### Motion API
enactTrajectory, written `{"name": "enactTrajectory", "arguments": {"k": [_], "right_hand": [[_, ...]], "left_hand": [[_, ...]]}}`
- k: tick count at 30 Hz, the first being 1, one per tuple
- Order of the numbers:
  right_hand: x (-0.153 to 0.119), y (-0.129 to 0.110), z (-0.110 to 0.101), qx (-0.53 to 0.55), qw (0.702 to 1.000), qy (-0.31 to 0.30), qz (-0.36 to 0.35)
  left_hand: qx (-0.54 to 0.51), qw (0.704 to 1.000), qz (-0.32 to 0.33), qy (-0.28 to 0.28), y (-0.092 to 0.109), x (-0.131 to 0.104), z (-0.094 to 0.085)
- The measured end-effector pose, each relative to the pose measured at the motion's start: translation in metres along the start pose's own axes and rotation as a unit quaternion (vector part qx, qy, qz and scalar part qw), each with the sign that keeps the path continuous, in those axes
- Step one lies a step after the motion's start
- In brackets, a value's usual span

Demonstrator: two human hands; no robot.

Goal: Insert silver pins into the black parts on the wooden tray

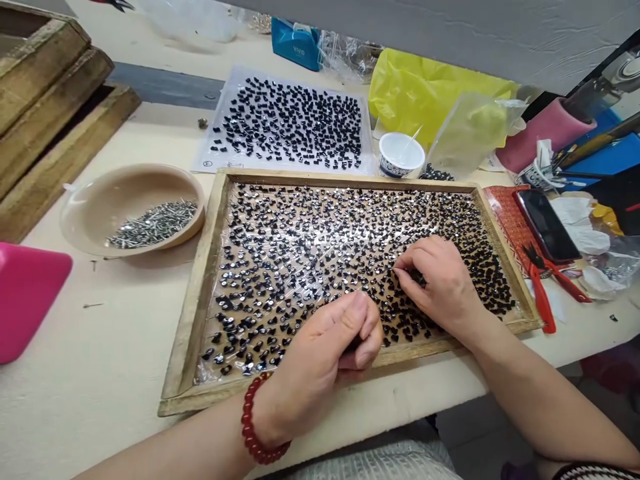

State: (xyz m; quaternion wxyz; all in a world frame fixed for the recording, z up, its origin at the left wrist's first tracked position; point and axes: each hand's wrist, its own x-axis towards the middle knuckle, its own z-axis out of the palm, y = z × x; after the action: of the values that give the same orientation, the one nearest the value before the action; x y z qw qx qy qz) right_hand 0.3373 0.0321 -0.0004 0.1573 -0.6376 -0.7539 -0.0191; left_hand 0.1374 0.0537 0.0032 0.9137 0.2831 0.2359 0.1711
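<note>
A shallow wooden frame tray (193, 320) lies before me, its plastic-covered base dotted with many small black shiny pieces (257, 333). Over its front edge my left hand (340, 333) is curled closed, thumb on top; whatever lies inside the fingers is hidden. My right hand (440, 283) reaches low over the right half of the tray, thumb and forefinger pinched close together among the black pieces. Anything between those fingertips is too small to make out. A red bead bracelet (255, 417) circles the left wrist.
A beige bowl of metal pins (80, 213) stands left, near a pink container (30, 300) and stacked wooden frames (45, 87). Behind the tray are a white sheet of black pieces (210, 157) and a white cup (400, 157). Red-handled pliers (543, 300) and a phone (547, 223) lie right.
</note>
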Motion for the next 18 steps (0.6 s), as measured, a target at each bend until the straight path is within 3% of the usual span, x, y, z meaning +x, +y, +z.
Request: {"name": "enactTrajectory", "arguments": {"k": [6,18], "right_hand": [[0.0,-0.002,-0.002,-0.02,1.0,-0.013,-0.006],[0.0007,-0.0017,-0.0005,-0.035,0.999,-0.003,-0.02]], "left_hand": [[0.026,0.998,-0.003,-0.053,0.0015,-0.0058,0.0015],[-0.02,0.999,0.026,0.0,0.0091,-0.0067,0.0044]]}}
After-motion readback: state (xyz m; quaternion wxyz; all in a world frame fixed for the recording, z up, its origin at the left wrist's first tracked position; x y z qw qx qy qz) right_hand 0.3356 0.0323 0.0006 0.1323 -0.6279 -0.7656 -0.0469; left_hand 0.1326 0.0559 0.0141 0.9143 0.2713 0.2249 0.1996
